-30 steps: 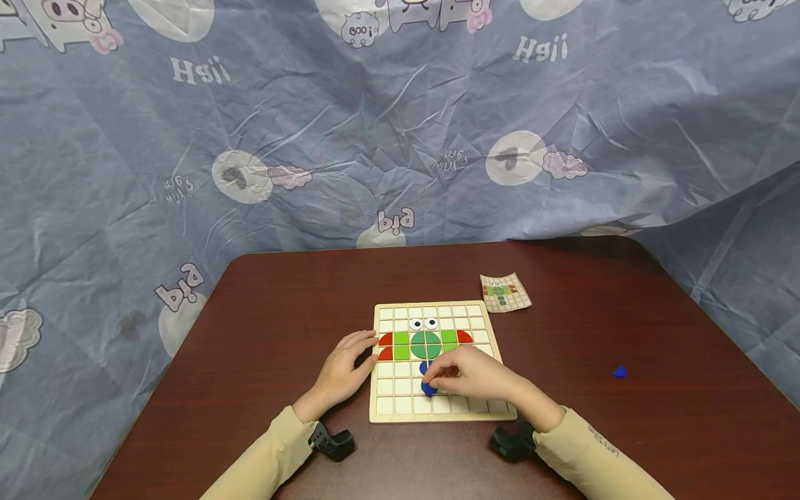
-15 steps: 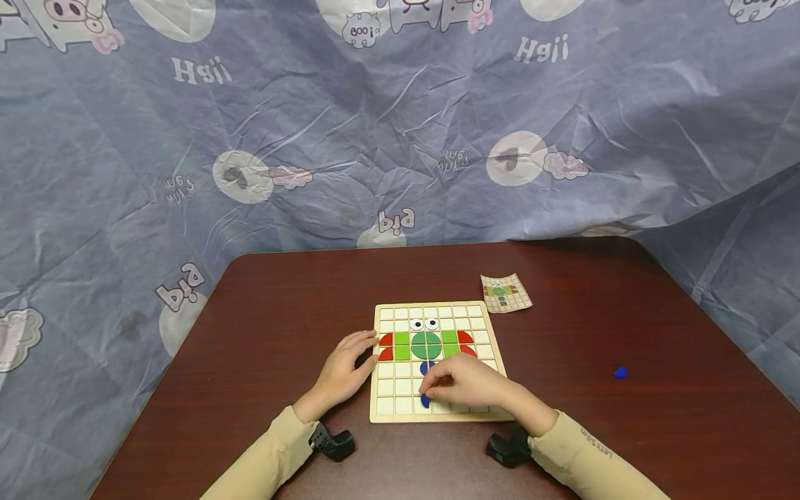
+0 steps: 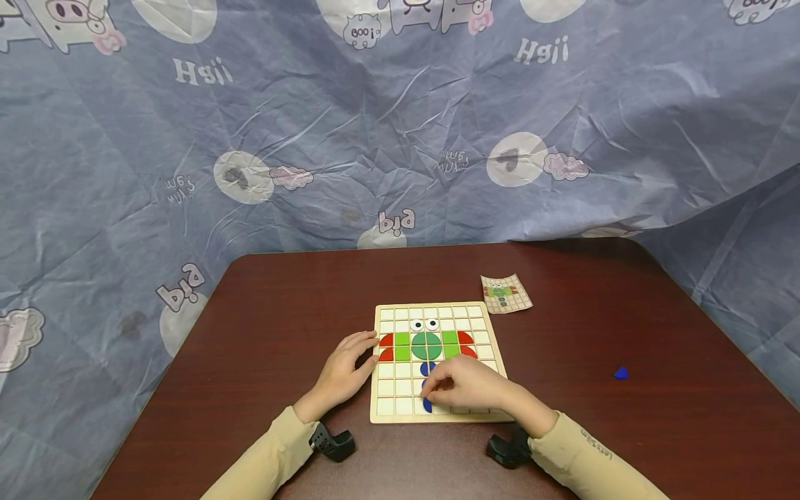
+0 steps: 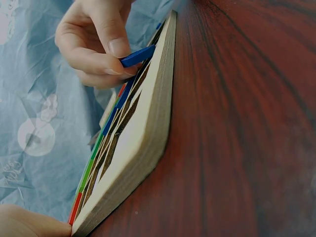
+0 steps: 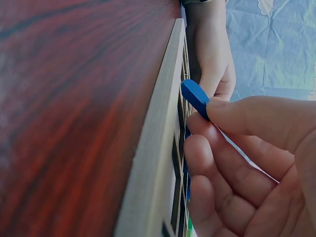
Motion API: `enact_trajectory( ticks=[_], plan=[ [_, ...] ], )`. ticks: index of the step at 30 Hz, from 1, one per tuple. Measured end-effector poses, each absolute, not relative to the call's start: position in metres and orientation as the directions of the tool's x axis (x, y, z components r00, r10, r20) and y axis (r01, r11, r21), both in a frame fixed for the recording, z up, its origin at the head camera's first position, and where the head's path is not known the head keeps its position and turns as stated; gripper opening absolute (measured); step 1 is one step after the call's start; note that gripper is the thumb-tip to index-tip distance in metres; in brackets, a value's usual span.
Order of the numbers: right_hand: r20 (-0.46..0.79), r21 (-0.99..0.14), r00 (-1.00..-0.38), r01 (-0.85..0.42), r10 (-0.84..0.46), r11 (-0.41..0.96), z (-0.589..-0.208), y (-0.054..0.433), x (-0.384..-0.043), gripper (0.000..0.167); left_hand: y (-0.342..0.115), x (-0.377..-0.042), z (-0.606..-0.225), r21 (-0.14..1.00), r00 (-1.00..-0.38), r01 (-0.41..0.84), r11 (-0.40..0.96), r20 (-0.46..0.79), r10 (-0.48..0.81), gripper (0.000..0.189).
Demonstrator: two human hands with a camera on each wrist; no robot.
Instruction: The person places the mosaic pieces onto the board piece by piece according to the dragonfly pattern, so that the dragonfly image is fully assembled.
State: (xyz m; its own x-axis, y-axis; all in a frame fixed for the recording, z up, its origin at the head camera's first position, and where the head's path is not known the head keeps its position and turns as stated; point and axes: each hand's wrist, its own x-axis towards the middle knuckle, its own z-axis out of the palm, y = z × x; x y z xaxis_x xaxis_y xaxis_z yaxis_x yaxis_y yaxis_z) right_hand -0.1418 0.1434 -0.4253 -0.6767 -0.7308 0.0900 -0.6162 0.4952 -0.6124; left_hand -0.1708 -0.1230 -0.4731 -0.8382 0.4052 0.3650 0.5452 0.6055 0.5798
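Note:
My right hand [image 3: 465, 382] pinches a blue quarter-round tile [image 5: 195, 98] between thumb and fingers. In the left wrist view that tile is tilted, close over the lower cells of the wooden grid board [image 3: 406, 419]. On the board lie a green circle [image 3: 426, 346], light green squares [image 3: 402, 346], red quarter-rounds [image 3: 386, 340], two eye tiles [image 3: 417, 324] and blue tiles [image 3: 428, 369] below the circle. Part of the blue column is hidden behind my right fingers. My left hand [image 3: 342, 371] rests at the board's left edge, fingers extended, fingertips touching it.
Behind the board's right corner lies a pattern card [image 3: 506, 294] with a similar picture. A loose blue tile [image 3: 621, 373] sits on the dark red table [image 3: 300, 292] to the right. A printed blue cloth [image 3: 400, 125] hangs beyond the table.
My right hand has moved slightly toward the board's near edge with the blue tile, then stays nearly in place as the tile shifts a little. The left hand has not moved.

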Motion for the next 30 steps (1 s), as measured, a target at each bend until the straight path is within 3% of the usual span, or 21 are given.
enact_trajectory(
  ticks=[9,30],
  plan=[
    [0.046,-0.633,-0.689,-0.58,-0.723,0.513,-0.4248,0.1437,-0.1403,0.011,-0.1228,-0.171,-0.4738,0.582,-0.836,0.548,0.601,0.373,0.402,0.034],
    [0.076,-0.601,-0.655,-0.632,-0.752,0.489,-0.4302,0.1442,-0.1445,0.011,-0.123,-0.1713,-0.474,0.583,-0.836,0.548,0.6,0.371,0.404,0.034]
  ],
)
